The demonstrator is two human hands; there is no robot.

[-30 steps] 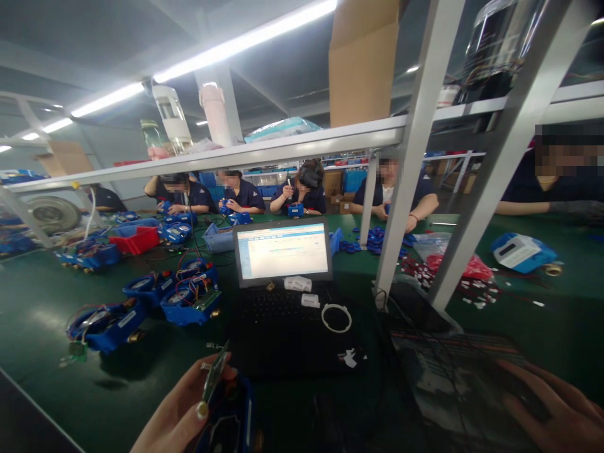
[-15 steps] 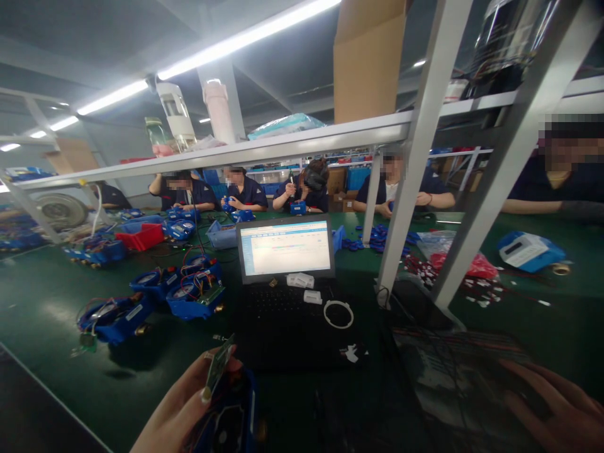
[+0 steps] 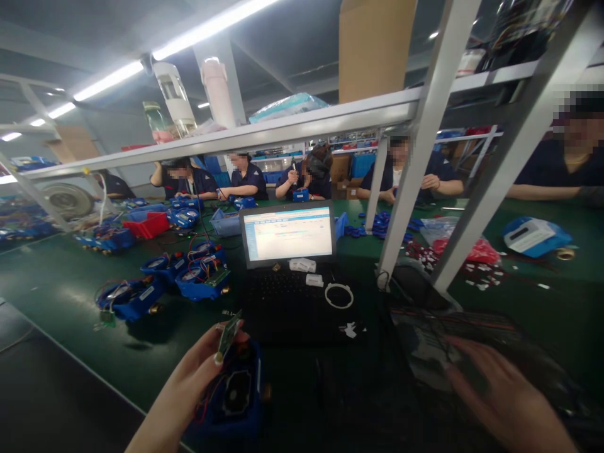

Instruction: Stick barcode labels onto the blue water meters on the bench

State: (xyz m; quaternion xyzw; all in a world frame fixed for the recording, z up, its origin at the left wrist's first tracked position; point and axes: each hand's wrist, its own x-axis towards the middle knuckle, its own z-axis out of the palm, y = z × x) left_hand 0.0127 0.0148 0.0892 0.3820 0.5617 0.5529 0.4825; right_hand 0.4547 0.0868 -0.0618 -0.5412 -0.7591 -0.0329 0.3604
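Between the thumb and fingers of my left hand (image 3: pixel 205 362) is a small green circuit board (image 3: pixel 229 333), tilted upright. Just beneath it sits an open blue meter housing (image 3: pixel 243 399) with a brass fitting at its side and wires inside. My right hand (image 3: pixel 495 384), slightly blurred, has its fingers spread low over a dark plastic-covered item (image 3: pixel 425 340); whether it touches the surface is unclear. A laptop (image 3: pixel 289 236) with a lit screen stands between and beyond my hands, with a white ring (image 3: pixel 338 296) and small white parts on it.
Several blue meters (image 3: pixel 136 299) stand at the left, near a red bin (image 3: pixel 148 225). Metal shelf posts (image 3: pixel 410 157) rise at the right, beside red bags (image 3: pixel 472 250) and a blue-white meter (image 3: pixel 538 237). Several people sit across the table.
My right hand has moved left across the dark plastic-covered item. My left hand still holds the board and appears slightly higher and farther right, while the whole view has shifted.
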